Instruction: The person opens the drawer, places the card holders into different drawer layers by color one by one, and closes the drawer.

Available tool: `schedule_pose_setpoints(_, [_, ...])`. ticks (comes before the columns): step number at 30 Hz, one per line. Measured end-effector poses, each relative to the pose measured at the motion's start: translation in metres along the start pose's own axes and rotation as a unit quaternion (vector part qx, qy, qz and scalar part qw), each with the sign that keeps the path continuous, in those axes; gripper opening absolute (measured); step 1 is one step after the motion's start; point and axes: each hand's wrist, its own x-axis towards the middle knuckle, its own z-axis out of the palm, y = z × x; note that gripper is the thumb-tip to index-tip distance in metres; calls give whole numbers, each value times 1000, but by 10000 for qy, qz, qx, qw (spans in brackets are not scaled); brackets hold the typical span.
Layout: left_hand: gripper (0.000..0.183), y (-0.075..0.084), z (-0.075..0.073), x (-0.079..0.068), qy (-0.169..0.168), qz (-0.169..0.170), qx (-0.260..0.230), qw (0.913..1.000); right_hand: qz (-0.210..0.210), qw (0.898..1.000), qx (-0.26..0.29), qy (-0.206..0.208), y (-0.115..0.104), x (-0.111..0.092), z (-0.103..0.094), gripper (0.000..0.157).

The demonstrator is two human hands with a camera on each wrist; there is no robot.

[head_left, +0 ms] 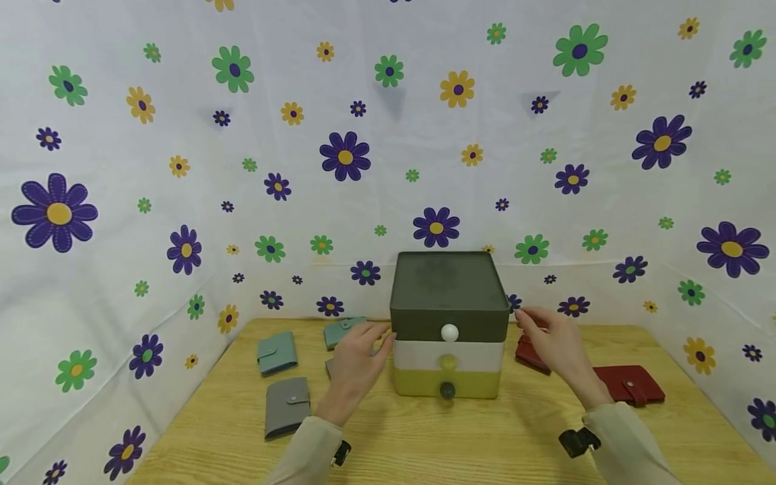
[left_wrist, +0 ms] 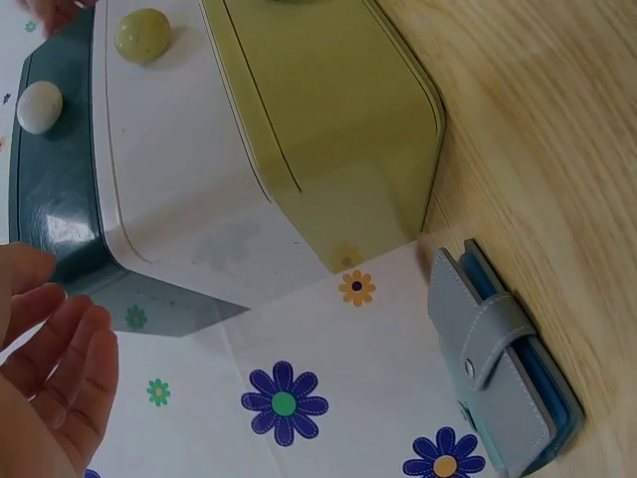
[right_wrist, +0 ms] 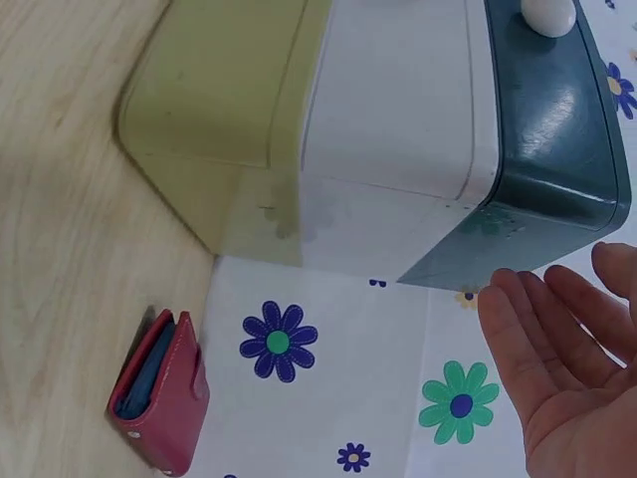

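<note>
A stack of three drawers stands mid-table in the head view: a dark green drawer [head_left: 450, 283] on top, a white drawer [head_left: 418, 356] in the middle and a yellow-green drawer [head_left: 418, 382] at the bottom. Each has a round front knob; the top knob [head_left: 450, 333] is white. My left hand [head_left: 356, 360] is at the green drawer's left side, its fingers loosely bent and holding nothing; whether they touch it I cannot tell. On the other side, my right hand [head_left: 560, 350] has its relaxed fingers [right_wrist: 532, 324] close to the green drawer's right side, also holding nothing.
Left of the stack lie a teal wallet [head_left: 277, 353], a grey wallet [head_left: 287, 407], another teal wallet [head_left: 339, 330] behind, and a grey one partly hidden by my left hand. To the right are two red wallets, one snapped wallet [head_left: 630, 384] nearer the edge. A flowered cloth [head_left: 388, 188] surrounds the table.
</note>
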Motion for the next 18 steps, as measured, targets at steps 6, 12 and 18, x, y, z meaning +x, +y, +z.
schedule_pose_setpoints(6, [15,9,4,3,59,335,11,9994,-88,9995,87,285,-9,8,1,37])
schedule_pose_setpoints(12, [16,17,8,4,46,503,-17,9987,45,9996,261,141,-20,16,3,40])
schedule_pose_setpoints(18, [17,26,14,8,-41,820,30,9966,3,9999,149,35,-27,32,-2,34])
